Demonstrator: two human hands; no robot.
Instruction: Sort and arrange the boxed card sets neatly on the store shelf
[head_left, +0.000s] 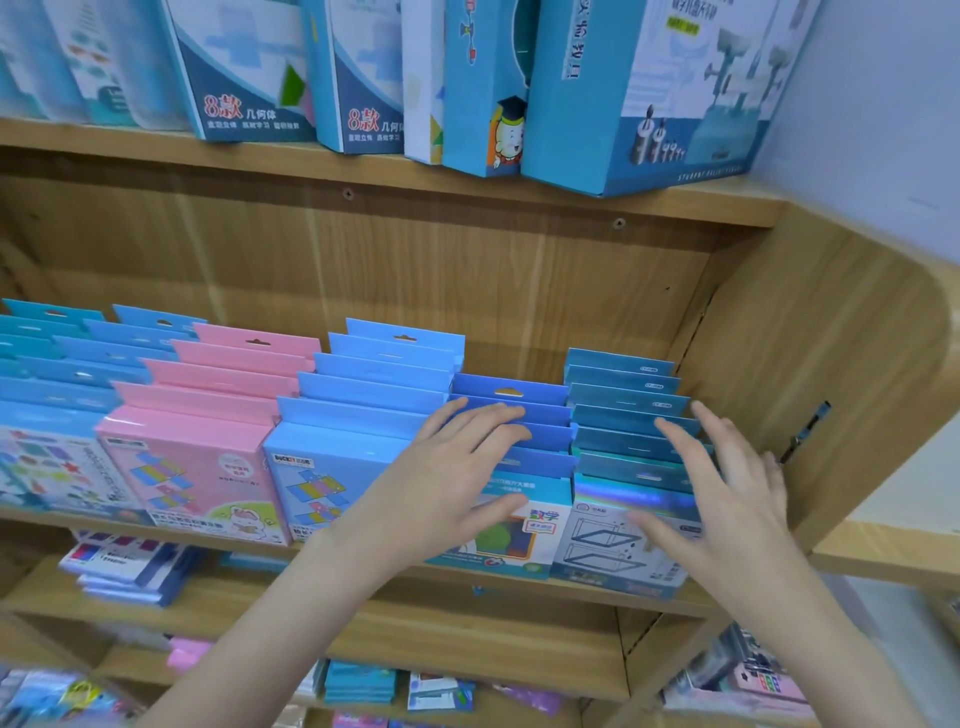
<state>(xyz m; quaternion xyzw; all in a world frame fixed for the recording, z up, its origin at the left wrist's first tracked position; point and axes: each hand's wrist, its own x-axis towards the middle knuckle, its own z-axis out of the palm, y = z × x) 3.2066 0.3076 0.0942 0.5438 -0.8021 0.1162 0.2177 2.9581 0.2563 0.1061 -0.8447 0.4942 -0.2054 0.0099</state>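
the middle shelf (467, 582) of a wooden unit holds the boxed card sets in rows that run front to back, each box leaning back so the hang tabs step up toward the rear. from the left: a light blue row (57, 364) cut by the frame edge, a pink row (208, 395), a pale blue row (363, 395), a darker blue row (511, 410) and, at the far right, a teal row (623, 410) with a shiny holographic band on its front box.

the left hand (441, 483) lies over the darker blue row, fingers straight and spread across the tabs, thumb along the front box's face; its grip is released, nothing held. the right hand (727, 493) is over the teal row, fingers spread and straight, somewhat blurred, its grip also released; whether the palm touches the boxes cannot be told.

the teal row stands just beside the shelf's right side panel (779, 364), with a narrow gap between them. behind the darker blue row, which is shorter than its neighbours, bare shelf shows up to the back panel (415, 260). the front boxes of the two right rows reach the shelf's front edge.

on the upper shelf (363, 161) stand large blue boxes (649, 104), some overhanging its edge. lower shelves (467, 670) hold flat stacks of packets (358, 680), blurred.
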